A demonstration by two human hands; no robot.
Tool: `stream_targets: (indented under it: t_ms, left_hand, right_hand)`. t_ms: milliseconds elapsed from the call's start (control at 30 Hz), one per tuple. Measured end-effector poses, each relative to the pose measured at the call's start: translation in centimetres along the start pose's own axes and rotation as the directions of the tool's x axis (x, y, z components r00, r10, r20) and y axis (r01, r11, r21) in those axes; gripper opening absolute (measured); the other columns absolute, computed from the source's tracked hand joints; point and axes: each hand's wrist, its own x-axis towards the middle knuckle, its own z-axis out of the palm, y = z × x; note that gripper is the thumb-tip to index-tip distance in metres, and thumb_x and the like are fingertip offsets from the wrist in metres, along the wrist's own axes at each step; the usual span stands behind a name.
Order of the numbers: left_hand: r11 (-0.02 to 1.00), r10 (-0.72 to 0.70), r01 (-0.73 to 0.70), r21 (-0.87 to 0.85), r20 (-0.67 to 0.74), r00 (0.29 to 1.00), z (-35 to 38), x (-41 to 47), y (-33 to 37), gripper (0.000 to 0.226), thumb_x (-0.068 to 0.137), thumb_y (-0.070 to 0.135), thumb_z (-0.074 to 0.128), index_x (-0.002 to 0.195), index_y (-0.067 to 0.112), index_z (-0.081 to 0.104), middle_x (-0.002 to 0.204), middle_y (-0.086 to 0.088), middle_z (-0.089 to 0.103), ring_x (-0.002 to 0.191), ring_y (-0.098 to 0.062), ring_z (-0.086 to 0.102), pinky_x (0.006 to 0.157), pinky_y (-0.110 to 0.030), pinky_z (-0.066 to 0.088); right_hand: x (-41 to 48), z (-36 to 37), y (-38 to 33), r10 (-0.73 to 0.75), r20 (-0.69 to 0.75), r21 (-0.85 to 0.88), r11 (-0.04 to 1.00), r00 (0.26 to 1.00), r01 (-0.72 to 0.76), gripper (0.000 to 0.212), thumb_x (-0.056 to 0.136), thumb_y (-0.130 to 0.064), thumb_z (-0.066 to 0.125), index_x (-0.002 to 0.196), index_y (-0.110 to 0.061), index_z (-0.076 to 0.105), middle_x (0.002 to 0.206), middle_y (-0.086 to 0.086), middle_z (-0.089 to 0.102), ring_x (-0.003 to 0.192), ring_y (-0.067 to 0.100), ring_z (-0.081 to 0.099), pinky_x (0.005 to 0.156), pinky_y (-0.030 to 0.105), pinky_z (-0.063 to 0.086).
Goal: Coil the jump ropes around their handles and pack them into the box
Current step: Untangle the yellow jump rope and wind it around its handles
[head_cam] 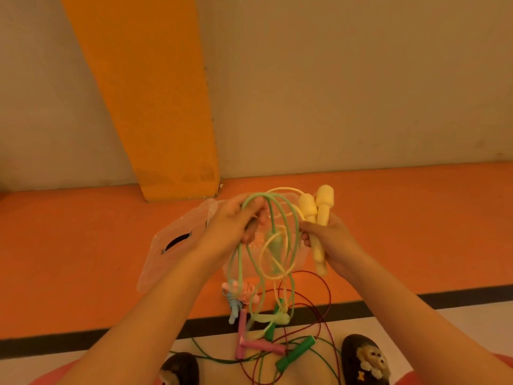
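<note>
At the far left we see open orange floor [69, 245], edged by the wall behind and a black stripe [83, 339] in front. Next comes a clear plastic lid [172, 262] lying flat, its near corner under our left forearm. The left hand [236, 223] is curled round several loops of the pale green rope [280, 215], which arch up and hang down over the clear box [301, 258] beneath both hands. The box stands on the orange strip, just in front of the orange pillar [166, 134].

The right hand [330, 243] grips two yellow handles [319, 218] side by side, their thick ends up; their yellow cord dangles, tangled with the green.

Below the hands, across the black stripe, lies the loose pile. There we count one blue handle [233, 309], two pink handles [241, 332] forming an L, two green handles [295, 352], and a thin dark red rope [329, 295] looping wide. Two dark slippers [363, 359] flank the pile on the pale floor.

To the right of the right hand the orange floor is open up to the frame's edge.
</note>
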Motion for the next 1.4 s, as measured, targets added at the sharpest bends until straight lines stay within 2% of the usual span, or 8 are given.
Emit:
stream_targets:
  t_ms: [267, 667, 767, 833, 967, 1067, 1200, 1400]
  left_hand:
    - [0.923, 0.001, -0.039, -0.383, -0.101, 0.995, -2.1, 1.1, 1.2, 0.021, 0.101, 0.02, 0.038, 0.091, 0.012, 0.055, 0.049, 0.008, 0.032, 0.034, -0.002, 0.022, 0.036, -0.017, 0.018]
    - [0.986, -0.138, 0.099, -0.132, -0.329, 0.934, -3.6, 1.4, -0.7, 0.022, 0.097, 0.006, 0.045, 0.076, 0.013, 0.048, 0.051, 0.005, 0.033, 0.033, -0.005, 0.024, 0.034, -0.017, 0.019]
    - [0.963, -0.157, 0.221, 0.156, -0.344, 0.926, -4.1, 1.2, -1.4, 0.014, 0.095, 0.013, 0.052, 0.082, 0.014, 0.052, 0.062, 0.0, 0.041, 0.043, -0.01, 0.033, 0.044, -0.023, 0.026]
    - [0.83, -0.254, 0.355, 0.431, -0.275, 0.927, -4.3, 0.8, -2.3, 0.009, 0.095, 0.022, 0.055, 0.094, 0.013, 0.055, 0.072, -0.004, 0.05, 0.053, -0.014, 0.043, 0.052, -0.027, 0.034]
    - [0.521, -0.442, 0.489, 0.699, -0.27, 0.856, -4.1, 0.4, -4.5, 0.065, 0.094, 0.042, 0.054, 0.144, 0.009, 0.028, 0.124, -0.014, 0.058, 0.089, -0.024, 0.064, 0.062, -0.028, 0.046]
    - [0.385, -0.539, 0.476, 0.79, -0.227, 0.812, -3.9, 0.5, -6.3, 0.076, 0.094, 0.046, 0.053, 0.15, 0.012, 0.015, 0.126, -0.014, 0.057, 0.092, -0.023, 0.063, 0.066, -0.029, 0.048]
    - [0.106, -0.589, 0.354, 0.929, -0.228, 0.775, -3.3, 0.1, -8.8, 0.088, 0.09, 0.051, 0.056, 0.154, 0.024, 0.001, 0.16, -0.017, 0.005, 0.142, -0.035, 0.026, 0.11, -0.039, 0.035]
    - [0.483, -0.333, 0.015, 0.875, 0.168, 0.928, -0.2, -0.3, -9.5, 0.084, 0.093, 0.035, 0.059, 0.154, 0.025, 0.002, 0.162, 0.001, -0.002, 0.148, -0.018, 0.004, 0.119, -0.033, 0.012]
  right_hand:
    - [0.0, -0.5, 1.2, 0.069, 0.003, -0.146, 0.987, 0.998, -0.067, 0.031, 0.085, 0.007, 0.062, 0.111, -0.001, 0.048, 0.072, 0.009, 0.053, 0.051, 0.013, 0.048, 0.042, 0.018, 0.042]
    - [0.2, -1.5, 0.5, -0.018, -0.105, -0.15, 0.989, 0.994, 0.002, 0.032, 0.083, 0.006, 0.062, 0.113, 0.001, 0.051, 0.071, 0.011, 0.054, 0.053, 0.013, 0.05, 0.046, 0.021, 0.043]
    - [0.2, -1.7, -0.1, -0.037, -0.126, -0.123, 0.992, 0.991, 0.021, 0.028, 0.083, 0.005, 0.063, 0.109, 0.0, 0.052, 0.069, 0.011, 0.053, 0.051, 0.012, 0.05, 0.045, 0.02, 0.043]
    - [0.0, -1.6, -0.4, -0.045, -0.123, -0.095, 0.995, 0.991, 0.033, 0.026, 0.083, 0.005, 0.063, 0.105, -0.002, 0.052, 0.07, 0.01, 0.053, 0.051, 0.011, 0.05, 0.046, 0.02, 0.043]
    - [-0.6, -1.4, -1.6, -0.066, -0.105, -0.061, 0.996, 0.992, 0.059, 0.023, 0.084, 0.002, 0.064, 0.103, -0.008, 0.054, 0.071, 0.007, 0.056, 0.056, 0.013, 0.053, 0.052, 0.024, 0.046]
    - [-1.1, -1.1, -2.8, -0.088, -0.082, -0.019, 0.996, 0.993, 0.087, 0.022, 0.084, 0.002, 0.064, 0.101, -0.009, 0.054, 0.07, 0.007, 0.056, 0.056, 0.013, 0.054, 0.05, 0.023, 0.047]
    - [-1.8, -0.6, -4.2, -0.123, -0.046, 0.05, 0.991, 0.991, 0.125, 0.021, 0.084, 0.003, 0.064, 0.097, -0.01, 0.054, 0.07, 0.005, 0.057, 0.056, 0.012, 0.054, 0.052, 0.023, 0.047]
    - [-2.3, -0.4, -5.5, -0.148, -0.005, 0.136, 0.98, 0.989, 0.148, 0.019, 0.084, 0.003, 0.063, 0.096, -0.009, 0.054, 0.07, 0.006, 0.056, 0.056, 0.011, 0.053, 0.052, 0.023, 0.046]
